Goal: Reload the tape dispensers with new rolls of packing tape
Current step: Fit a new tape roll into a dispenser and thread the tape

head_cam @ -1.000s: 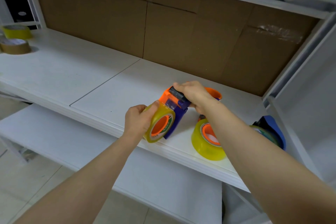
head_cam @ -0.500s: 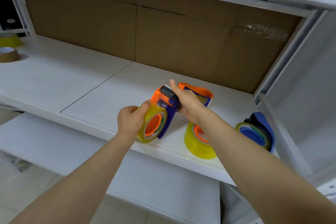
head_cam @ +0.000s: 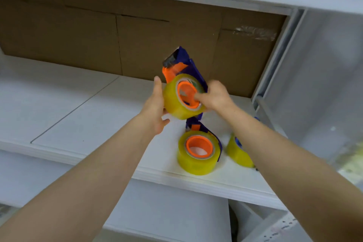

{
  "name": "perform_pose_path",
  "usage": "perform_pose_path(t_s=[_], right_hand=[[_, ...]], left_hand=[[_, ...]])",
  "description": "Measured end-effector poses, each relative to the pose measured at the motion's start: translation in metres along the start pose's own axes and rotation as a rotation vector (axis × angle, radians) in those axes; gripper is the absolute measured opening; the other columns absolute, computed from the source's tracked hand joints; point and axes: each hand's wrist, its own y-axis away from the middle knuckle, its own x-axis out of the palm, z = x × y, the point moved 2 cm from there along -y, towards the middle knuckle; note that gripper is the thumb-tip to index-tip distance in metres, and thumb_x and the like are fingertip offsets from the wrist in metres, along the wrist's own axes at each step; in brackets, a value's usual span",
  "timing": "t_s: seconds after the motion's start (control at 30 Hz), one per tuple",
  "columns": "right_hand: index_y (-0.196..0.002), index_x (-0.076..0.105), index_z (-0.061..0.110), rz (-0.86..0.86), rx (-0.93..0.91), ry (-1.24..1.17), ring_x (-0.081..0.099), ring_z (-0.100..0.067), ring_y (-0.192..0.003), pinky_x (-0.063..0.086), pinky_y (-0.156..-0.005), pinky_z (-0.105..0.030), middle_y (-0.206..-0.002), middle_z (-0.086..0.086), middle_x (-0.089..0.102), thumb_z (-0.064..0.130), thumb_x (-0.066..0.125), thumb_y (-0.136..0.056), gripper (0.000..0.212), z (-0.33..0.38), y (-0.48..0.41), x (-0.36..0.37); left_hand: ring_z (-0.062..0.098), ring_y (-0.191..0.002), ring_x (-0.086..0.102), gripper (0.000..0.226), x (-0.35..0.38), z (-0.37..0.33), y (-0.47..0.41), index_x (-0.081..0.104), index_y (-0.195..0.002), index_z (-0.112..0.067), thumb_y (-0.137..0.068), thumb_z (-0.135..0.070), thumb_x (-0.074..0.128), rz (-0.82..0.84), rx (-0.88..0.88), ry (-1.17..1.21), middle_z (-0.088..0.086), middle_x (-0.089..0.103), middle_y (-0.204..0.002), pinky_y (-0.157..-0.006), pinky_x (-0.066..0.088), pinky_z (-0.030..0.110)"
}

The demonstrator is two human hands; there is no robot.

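Purple-and-orange plastic tape dispenser held upright above the white laminate shelf, before a brown cardboard back panel. Carries a yellowish transparent roll of packing tape already on its orange hub. Left hand cupping that roll's outer wall, thumb beneath; right hand pinching the dispenser at the hub, thumb pressed into the core, somewhat blurred. Looks like the seating step, nearly finished. Next probably calls for finding the free tape end and feeding it up to the dark blade. Below on the shelf, a second roll and a third roll, half hidden by the right forearm.
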Motion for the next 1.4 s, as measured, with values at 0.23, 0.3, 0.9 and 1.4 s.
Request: perform_pose_path(t_s=[0.23, 0.3, 0.9, 1.4], right_hand=[[-0.085, 0.066, 0.003, 0.009, 0.210, 0.154, 0.071, -0.027, -0.066, 0.060, -0.074, -0.041, -0.072, -0.014, 0.070, 0.018, 0.057, -0.085, 0.017, -0.071, -0.051, -0.049], [-0.089, 0.064, 0.003, 0.037, 0.248, 0.282, 0.070, -0.028, -0.072, 0.060, -0.072, -0.039, -0.081, -0.015, 0.070, 0.016, 0.053, -0.087, 0.017, -0.091, -0.062, -0.050], [-0.118, 0.058, 0.010, 0.151, 0.187, 0.835, 0.057, -0.027, -0.110, 0.048, -0.086, -0.033, -0.120, -0.010, 0.060, 0.024, 0.046, -0.093, 0.031, -0.122, -0.099, -0.009], [-0.113, 0.062, 0.006, 0.268, -0.157, 0.058, 0.061, -0.025, -0.102, 0.045, -0.075, -0.025, -0.109, -0.010, 0.065, 0.018, 0.073, -0.079, 0.038, -0.041, -0.093, 0.070]], left_hand=[[0.023, -0.128, 0.041, 0.055, 0.020, -0.020, -0.018, 0.051, -0.132, -0.013, -0.096, -0.051, 0.035, -0.057, 0.047, -0.326, 0.001, 0.051, -0.138, -0.100, 0.028, 0.039], [0.020, -0.104, 0.049, 0.046, 0.022, -0.018, -0.027, 0.055, -0.123, -0.008, -0.095, -0.043, 0.044, -0.069, 0.042, -0.359, 0.005, 0.057, -0.121, -0.084, 0.030, 0.031], [0.020, -0.095, 0.048, 0.018, 0.001, -0.005, -0.063, 0.057, -0.099, -0.007, -0.088, -0.021, 0.059, -0.108, 0.012, -0.524, 0.013, 0.060, -0.111, -0.068, 0.036, 0.030], [0.022, -0.102, 0.059, 0.032, -0.056, -0.001, -0.045, 0.059, -0.119, -0.004, -0.092, -0.020, 0.055, -0.203, -0.045, -0.350, 0.010, 0.064, -0.116, -0.093, 0.044, 0.038]])
